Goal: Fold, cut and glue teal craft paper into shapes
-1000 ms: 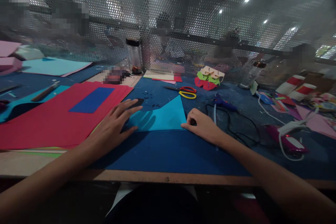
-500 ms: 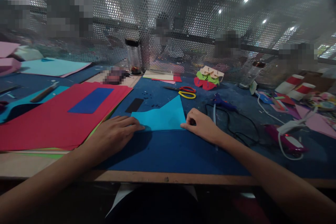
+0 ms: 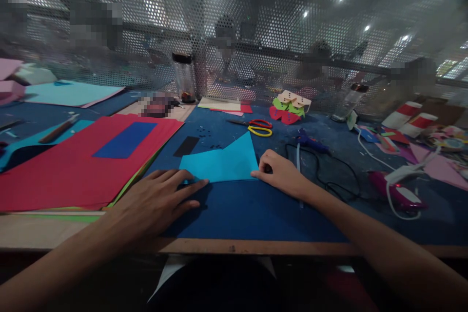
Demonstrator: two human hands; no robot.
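A folded light-blue sheet of paper lies on the dark blue mat in front of me, one corner rising to a point at the far right. My left hand rests at its left end, fingers stretched out and thumb apart, the index fingertip on the near folded edge. At the right end of that edge, my right hand is closed with curled fingers, its thumb and fingers pinching the paper's near right corner. Scissors with red and yellow handles lie beyond the paper. A small black paper strip is just past its left end.
Red sheets are stacked at left, a blue rectangle on top. A blue glue gun and its cord lie at right, near a magenta device. A glass jar stands before the perforated metal screen.
My left hand has slid slightly right along the near edge and its fingers have spread, with the thumb now showing apart. The right hand stays at its corner.
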